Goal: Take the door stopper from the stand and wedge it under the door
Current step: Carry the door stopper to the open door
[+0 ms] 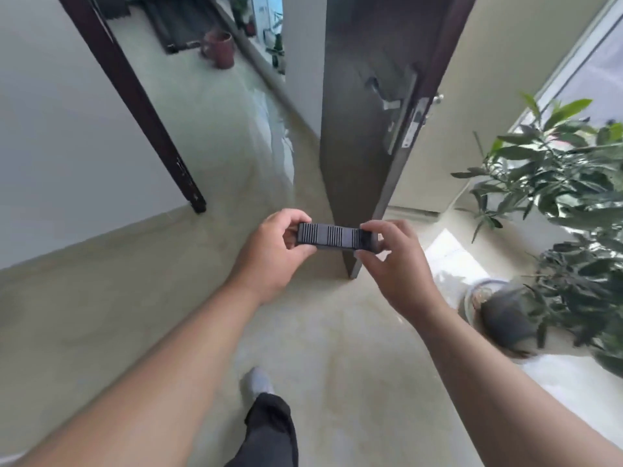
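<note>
Beyond both hands stands the dark door (367,106), a tall flat slab swung open with its narrow edge turned toward the viewer and its bottom corner just past the right hand. Its face looks smooth and matte, and a metal handle plate (401,112) with a lever sits high on the edge side. Under the arms spreads the pale floor (337,348), glossy enough to carry soft reflections. To the right of the right hand a leafy potted plant (566,210) rises from a round dark pot. Left of the left hand a dark door frame (135,106) slants down a plain white wall. Both bare forearms reach forward and converge. The left hand (273,254) is curled, thumb below and fingers above, pinching the left end of the door stopper (332,235). The right hand (394,261) pinches the opposite end between thumb and fingertips, the other fingers loosely bent. Held level between them, off the floor and in front of the door's lower corner, the stopper is a small dark bar, rubbery-looking, its top ribbed with fine crosswise grooves.
</note>
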